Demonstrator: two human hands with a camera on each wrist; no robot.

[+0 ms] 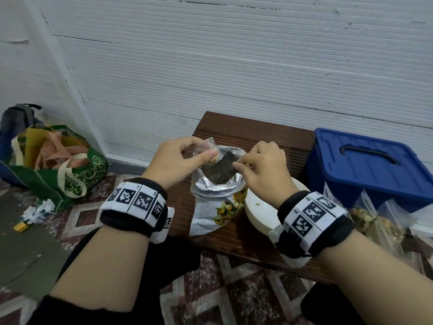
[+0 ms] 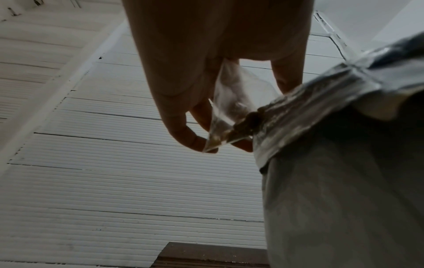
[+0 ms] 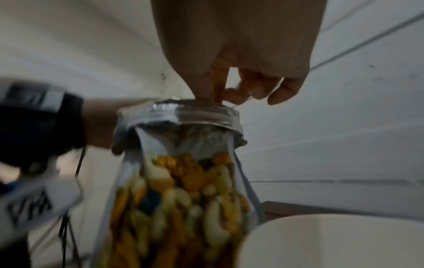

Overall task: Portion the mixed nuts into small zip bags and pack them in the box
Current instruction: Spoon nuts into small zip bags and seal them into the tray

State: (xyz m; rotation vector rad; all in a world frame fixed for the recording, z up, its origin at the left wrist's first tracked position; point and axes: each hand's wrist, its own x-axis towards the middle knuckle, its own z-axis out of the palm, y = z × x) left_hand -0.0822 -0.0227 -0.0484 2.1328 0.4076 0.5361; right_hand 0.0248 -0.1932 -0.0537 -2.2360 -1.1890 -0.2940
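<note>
A: Where is everything set?

B: On a low dark-brown slatted wooden bench (image 1: 246, 137) pushed against a white ribbed panel wall (image 1: 234, 66). Under it the floor is patterned tile in dark red and white (image 1: 234, 289), dusted with pale specks.

A: And the nuts?

B: They are in a tall silver foil pouch with a clear window (image 1: 218, 184), standing open on the bench. Yellow, orange and pale pieces show through the window (the right wrist view is blurred, so I cannot name the kinds).

A: The hands?

B: Both are over the pouch mouth. The left hand (image 1: 173, 158) pinches a small clear plastic zip bag (image 1: 208, 146) between thumb and fingertips; the left wrist view shows a few brownish bits in its lower corner. The right hand (image 1: 262, 170) has its fingers curled and pressed together on a thin clear edge at the pouch rim, seemingly the same small bag.

A: The box?

B: A blue plastic box with a handled lid (image 1: 365, 165) sits lid on at the right end of the bench. In front of it lie clear zip bags already holding nuts (image 1: 375, 219). A white round bowl (image 1: 260, 209) stands just beside the pouch, under the right wrist.

A: The rest of the room?

B: To the left on the floor, a green fabric shopping bag with pale handles (image 1: 70, 170), a grey backpack (image 1: 18, 118) behind it, and crumpled white paper (image 1: 39, 209).
</note>
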